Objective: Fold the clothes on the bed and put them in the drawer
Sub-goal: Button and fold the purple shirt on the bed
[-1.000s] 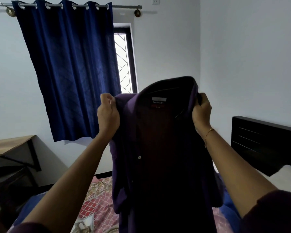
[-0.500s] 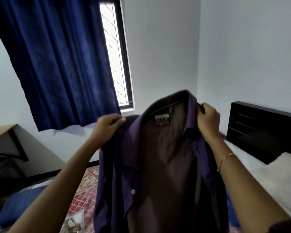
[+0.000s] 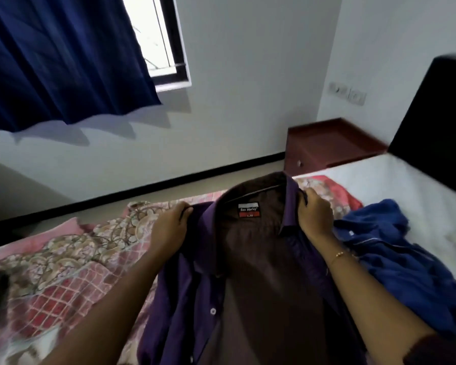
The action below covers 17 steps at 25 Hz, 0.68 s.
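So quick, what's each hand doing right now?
Left hand: gripping the purple shirt at its left shoulder.
Right hand: gripping the same shirt by its collar.

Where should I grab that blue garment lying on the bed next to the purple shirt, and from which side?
The blue garment lies crumpled on the bed, on the right of the purple shirt that the left hand and right hand grip at the shoulders. Probably best to come from above with the right hand and pinch the raised bunched edge at its far end; collar or seams are not discernible.
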Tool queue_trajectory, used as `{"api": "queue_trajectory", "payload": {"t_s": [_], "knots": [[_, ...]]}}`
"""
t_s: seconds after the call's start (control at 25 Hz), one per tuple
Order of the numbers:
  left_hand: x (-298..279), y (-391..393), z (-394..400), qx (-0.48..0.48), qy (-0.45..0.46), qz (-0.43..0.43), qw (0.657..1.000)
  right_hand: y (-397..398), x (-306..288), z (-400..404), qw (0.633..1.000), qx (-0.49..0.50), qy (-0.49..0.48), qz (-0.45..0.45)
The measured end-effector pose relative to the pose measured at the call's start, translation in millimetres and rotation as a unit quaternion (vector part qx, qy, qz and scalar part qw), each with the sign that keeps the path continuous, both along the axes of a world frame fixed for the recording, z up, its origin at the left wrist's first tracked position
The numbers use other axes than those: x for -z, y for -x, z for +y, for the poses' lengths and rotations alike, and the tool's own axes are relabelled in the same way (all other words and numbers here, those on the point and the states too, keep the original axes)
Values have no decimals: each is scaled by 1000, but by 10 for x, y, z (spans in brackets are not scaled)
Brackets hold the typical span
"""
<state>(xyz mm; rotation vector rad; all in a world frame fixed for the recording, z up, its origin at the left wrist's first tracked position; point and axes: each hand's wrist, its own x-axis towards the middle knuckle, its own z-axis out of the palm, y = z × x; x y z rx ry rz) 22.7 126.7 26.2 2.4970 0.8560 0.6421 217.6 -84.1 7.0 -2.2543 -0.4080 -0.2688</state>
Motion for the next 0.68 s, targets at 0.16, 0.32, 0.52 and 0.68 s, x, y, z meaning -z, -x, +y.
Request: {"api": "queue_trajectory", "payload": {"t_s": [0.16,0.32,0.52,0.68], "knots": [[1254,-700,412,-51,-27,52,997,-708,1154,515,995,-30,93,24],[2182,-1122,660,-57,-12,136,989,-1090,1938,655,977,-68,183,80],[2986,-1301,567,-50,-93,185,977,-1079,2555,557,947,-43,311,74],[3100,-1294,546,-56,-145,168,973,-1054,2609,578,942,-40,326,67]]}}
